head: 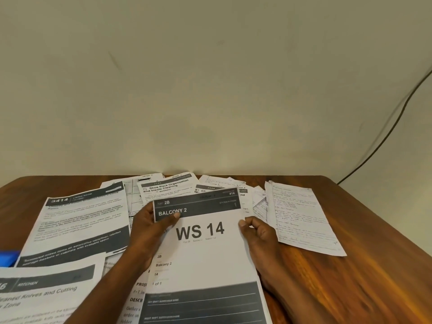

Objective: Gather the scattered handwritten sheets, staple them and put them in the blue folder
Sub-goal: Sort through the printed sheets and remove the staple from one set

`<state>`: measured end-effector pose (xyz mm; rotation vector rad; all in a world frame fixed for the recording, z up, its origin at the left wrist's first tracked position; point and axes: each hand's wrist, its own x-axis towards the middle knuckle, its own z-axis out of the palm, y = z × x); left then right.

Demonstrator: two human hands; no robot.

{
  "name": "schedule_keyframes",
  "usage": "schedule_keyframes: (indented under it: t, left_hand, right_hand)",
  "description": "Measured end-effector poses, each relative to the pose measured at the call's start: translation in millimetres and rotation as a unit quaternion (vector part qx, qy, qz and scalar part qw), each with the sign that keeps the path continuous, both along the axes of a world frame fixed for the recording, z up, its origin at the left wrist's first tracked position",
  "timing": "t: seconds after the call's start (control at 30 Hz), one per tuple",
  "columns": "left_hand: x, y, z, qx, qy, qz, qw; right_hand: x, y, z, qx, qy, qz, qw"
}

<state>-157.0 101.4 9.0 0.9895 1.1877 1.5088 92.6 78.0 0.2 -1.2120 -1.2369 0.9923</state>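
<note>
While holding a printed "WS 14" sheet [205, 244] pinched at its edges by left hand [152, 226] and right hand [258, 232]: barely started. Handwritten sheets [301, 216] ungathered just beyond right hand; blue folder [8, 258] far outside left; stapling, filing undone.

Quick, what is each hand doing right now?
Left hand: pinches the WS 14 sheet at its left edge.
Right hand: pinches the same sheet's right edge.

Two bare forearms — no sleeves; left hand [149, 228], right hand [259, 232].
</note>
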Motion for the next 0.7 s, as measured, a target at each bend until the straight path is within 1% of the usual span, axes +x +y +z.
schedule_keyframes:
  t: [0.03, 0.07, 0.1, 0.13, 0.17, 0.2, 0.23, 0.27, 0.3, 0.33, 0.37, 0.4, 0.43, 0.47, 0.53, 0.63, 0.7]
  left_hand:
    - [2.8, -0.1, 2.4, 0.009, 0.037, 0.022, 0.999]
    - [4.7, -1.5, 5.8, 0.027, 0.1, 0.047, 0.994]
    - [5.8, -2.6, 9.8, 0.047, 0.186, 0.08, 0.978]
    - [5.4, -2.2, 13.2, 0.076, 0.274, 0.117, 0.951]
    - [4.6, -0.4, 16.2, 0.111, 0.341, 0.145, 0.922]
    - [4.4, 0.9, 20.4, 0.142, 0.376, 0.154, 0.903]
    - [4.9, 2.2, 24.4, 0.157, 0.385, 0.153, 0.896]
    - [6.4, 2.7, 28.1, 0.153, 0.371, 0.15, 0.903]
    - [7.4, 3.1, 30.6, 0.133, 0.33, 0.149, 0.923]
    - [8.3, 2.5, 33.6, 0.101, 0.267, 0.142, 0.948]
    - [8.0, 0.6, 35.6, 0.06, 0.182, 0.119, 0.974]
    - [6.0, -0.7, 35.5, 0.022, 0.082, 0.074, 0.994]
    - [2.6, -1.1, 32.5, -0.014, 0.001, 0.019, 1.0]
    - [-0.7, -2.3, 28.6, -0.046, -0.042, -0.036, 0.997]
    - [-6.6, -4.9, 19.5, -0.069, -0.071, -0.107, 0.989]
    - [-9.5, -7.7, 11.5, -0.053, -0.073, -0.123, 0.988]
    - [-10.2, -8.2, 8.9, -0.041, -0.075, -0.13, 0.988]
  right_hand:
    - [0.6, -0.2, 0.1, 0.003, -0.005, -0.001, 1.0]
    - [0.8, -0.5, 0.8, 0.006, -0.008, -0.002, 1.0]
    - [0.9, -0.5, 0.9, 0.008, -0.01, -0.002, 1.0]
    - [0.4, -0.9, 1.8, 0.008, -0.009, 0.001, 1.0]
    - [0.4, -1.5, 2.3, 0.009, -0.007, 0.004, 1.0]
    - [0.1, -2.0, 3.1, 0.008, -0.003, 0.007, 1.0]
    - [0.9, -2.1, 3.0, 0.007, 0.002, 0.009, 1.0]
    - [1.5, -2.7, 3.5, 0.007, 0.012, 0.011, 1.0]
    - [2.0, -2.9, 3.6, 0.005, 0.022, 0.014, 1.0]
    - [2.4, -3.5, 4.5, 0.004, 0.035, 0.017, 0.999]
    - [3.1, -3.3, 4.6, 0.005, 0.046, 0.018, 0.999]
    - [2.9, -3.4, 5.6, 0.007, 0.055, 0.02, 0.998]
    - [2.6, -3.7, 6.3, 0.011, 0.056, 0.019, 0.998]
    - [2.0, -4.4, 7.5, 0.012, 0.053, 0.019, 0.998]
    - [1.0, -4.5, 7.4, 0.011, 0.041, 0.024, 0.999]
    - [-0.2, -5.9, 6.8, -0.003, 0.039, 0.024, 0.999]
    - [-0.3, -4.8, 9.3, -0.025, 0.065, -0.004, 0.998]
